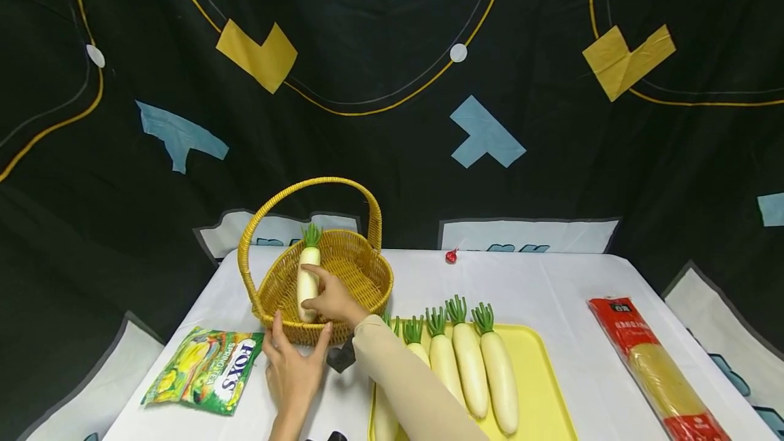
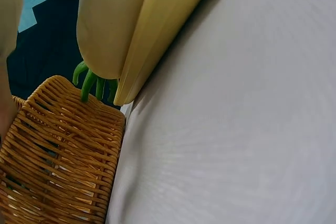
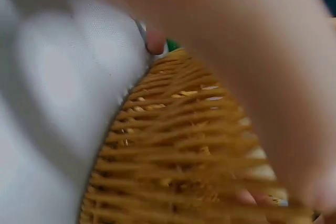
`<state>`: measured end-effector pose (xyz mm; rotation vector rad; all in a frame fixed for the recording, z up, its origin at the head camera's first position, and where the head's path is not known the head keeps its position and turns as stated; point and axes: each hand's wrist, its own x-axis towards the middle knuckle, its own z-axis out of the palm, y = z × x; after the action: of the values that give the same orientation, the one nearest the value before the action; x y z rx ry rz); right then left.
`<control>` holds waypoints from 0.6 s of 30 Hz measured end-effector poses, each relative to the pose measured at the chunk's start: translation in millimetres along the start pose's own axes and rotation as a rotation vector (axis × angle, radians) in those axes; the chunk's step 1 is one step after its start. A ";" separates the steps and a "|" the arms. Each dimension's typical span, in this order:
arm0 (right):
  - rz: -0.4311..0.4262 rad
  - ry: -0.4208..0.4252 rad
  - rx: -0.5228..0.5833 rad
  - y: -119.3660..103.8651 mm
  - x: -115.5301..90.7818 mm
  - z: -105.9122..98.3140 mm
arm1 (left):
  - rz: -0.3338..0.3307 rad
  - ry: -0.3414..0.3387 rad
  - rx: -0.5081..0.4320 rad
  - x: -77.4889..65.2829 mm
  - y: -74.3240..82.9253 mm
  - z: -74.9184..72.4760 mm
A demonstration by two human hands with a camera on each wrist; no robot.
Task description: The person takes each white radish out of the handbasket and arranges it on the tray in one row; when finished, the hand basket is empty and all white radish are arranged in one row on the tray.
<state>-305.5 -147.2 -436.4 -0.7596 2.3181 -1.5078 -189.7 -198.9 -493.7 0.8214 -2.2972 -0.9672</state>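
Observation:
A white daikon [image 1: 307, 283] with a green top leans upright inside the yellow wicker basket [image 1: 349, 240]. My right hand [image 1: 333, 298] reaches over the basket's front rim and pinches the daikon between thumb and fingers. Against the outside of the front wall rests my left hand [image 1: 294, 369], its thumb and fingers spread fairly straight. In the left wrist view the woven wall [image 2: 63, 150] stands below a daikon's rounded end [image 2: 105, 40]. A blurred part of my right hand [image 3: 252, 77] crosses the right wrist view, close over the basket.
Several daikons [image 1: 499, 380] lie on a yellow tray [image 1: 542, 366], partly hidden by my right sleeve [image 1: 410, 380]. A green FOX'S bag [image 1: 205, 369] lies left of my left hand. Further off are a red-ended noodle pack [image 1: 658, 366] and a small red item [image 1: 451, 256].

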 end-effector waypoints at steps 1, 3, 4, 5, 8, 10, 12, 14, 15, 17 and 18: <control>-0.001 0.002 0.034 0.1 -0.8 -3.1 | -0.001 0.003 0.000 0.1 0.1 0.0; -0.001 0.007 0.117 -0.9 -4.5 -10.7 | -0.002 0.005 0.002 0.2 -0.2 -0.1; 0.004 0.009 0.164 -1.5 -7.3 -15.4 | -0.002 0.005 0.001 0.0 -0.1 0.1; 0.008 0.009 0.206 -2.5 -10.8 -20.3 | -0.003 0.001 0.004 -0.2 0.1 0.0; 0.020 0.001 0.317 -5.0 -24.3 -35.0 | -0.003 -0.015 0.007 -0.6 -0.5 0.3; 0.027 -0.009 0.355 -6.7 -34.9 -44.2 | -0.002 -0.026 0.006 -0.3 -1.0 0.1; 0.019 -0.028 0.380 -8.8 -46.5 -53.8 | -0.001 -0.028 0.003 0.2 -1.6 0.0; 0.003 -0.041 0.379 -12.1 -60.2 -65.3 | 0.003 -0.030 0.001 0.6 -1.7 0.3; -0.003 -0.043 0.385 -13.4 -67.2 -71.4 | 0.005 -0.033 -0.002 0.9 -1.5 0.6; -0.011 -0.046 0.398 -15.4 -82.6 -85.3 | 0.007 -0.033 -0.007 1.2 -1.0 1.8; -0.010 -0.043 0.409 -15.9 -90.8 -92.5 | 0.007 -0.035 -0.008 1.3 -0.6 2.4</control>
<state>-271.7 -30.7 -388.1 -0.6825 1.8825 -1.8644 -192.0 -199.1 -495.3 0.7983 -2.3226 -0.9950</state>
